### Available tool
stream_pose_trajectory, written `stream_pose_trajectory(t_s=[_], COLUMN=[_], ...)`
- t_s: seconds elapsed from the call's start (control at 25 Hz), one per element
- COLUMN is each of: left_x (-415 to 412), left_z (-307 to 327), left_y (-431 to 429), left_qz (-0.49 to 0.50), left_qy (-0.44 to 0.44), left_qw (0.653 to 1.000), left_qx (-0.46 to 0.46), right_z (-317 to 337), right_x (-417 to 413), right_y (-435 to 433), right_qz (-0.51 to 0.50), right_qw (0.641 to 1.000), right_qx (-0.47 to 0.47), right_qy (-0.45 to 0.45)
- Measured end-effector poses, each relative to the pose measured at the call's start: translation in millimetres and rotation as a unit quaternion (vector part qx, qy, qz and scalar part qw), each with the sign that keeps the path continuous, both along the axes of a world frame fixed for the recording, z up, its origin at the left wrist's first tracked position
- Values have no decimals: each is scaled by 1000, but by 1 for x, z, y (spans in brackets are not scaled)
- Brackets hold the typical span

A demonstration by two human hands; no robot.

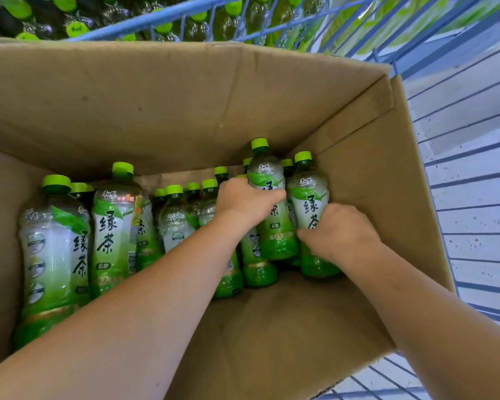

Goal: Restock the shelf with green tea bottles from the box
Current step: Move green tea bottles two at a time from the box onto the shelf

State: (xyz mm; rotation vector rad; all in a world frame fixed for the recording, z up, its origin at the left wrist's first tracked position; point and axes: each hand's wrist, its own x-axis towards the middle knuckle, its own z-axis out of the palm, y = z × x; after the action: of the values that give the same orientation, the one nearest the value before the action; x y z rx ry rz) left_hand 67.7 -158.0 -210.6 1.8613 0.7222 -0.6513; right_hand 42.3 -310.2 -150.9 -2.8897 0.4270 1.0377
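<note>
At 9 o'clock in the box [185,96], bottles [113,226] lean in a row. Just right of centre, the left hand [240,202] wraps its fingers [274,194] round a raised bottle [264,174]. At 3 o'clock the right hand [341,235] grips the corner bottle [308,192], just beside the first, fingers curled round its waist. At 1 o'clock, beyond the box, stands the stocked blue shelf [358,27].
</note>
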Motion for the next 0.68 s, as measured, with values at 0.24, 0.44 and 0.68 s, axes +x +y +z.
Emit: stream_pose_trajectory(t_s=[0.24, 0.44, 0.68], left_x=[-16, -29, -52], left_z=[15, 42, 73], left_y=[34, 72, 114], left_qz=[23, -16, -49], left_qy=[-41, -55, -39], left_qw=[999, 998, 998], left_qx=[-15, -17, -22], right_z=[-18, -20, -11], right_x=[-10, -5, -6], right_y=[10, 15, 25], right_qz=[-115, -126, -147], right_qw=[986, 979, 968], right_qx=[119, 160, 203], right_qy=[-2, -9, 12])
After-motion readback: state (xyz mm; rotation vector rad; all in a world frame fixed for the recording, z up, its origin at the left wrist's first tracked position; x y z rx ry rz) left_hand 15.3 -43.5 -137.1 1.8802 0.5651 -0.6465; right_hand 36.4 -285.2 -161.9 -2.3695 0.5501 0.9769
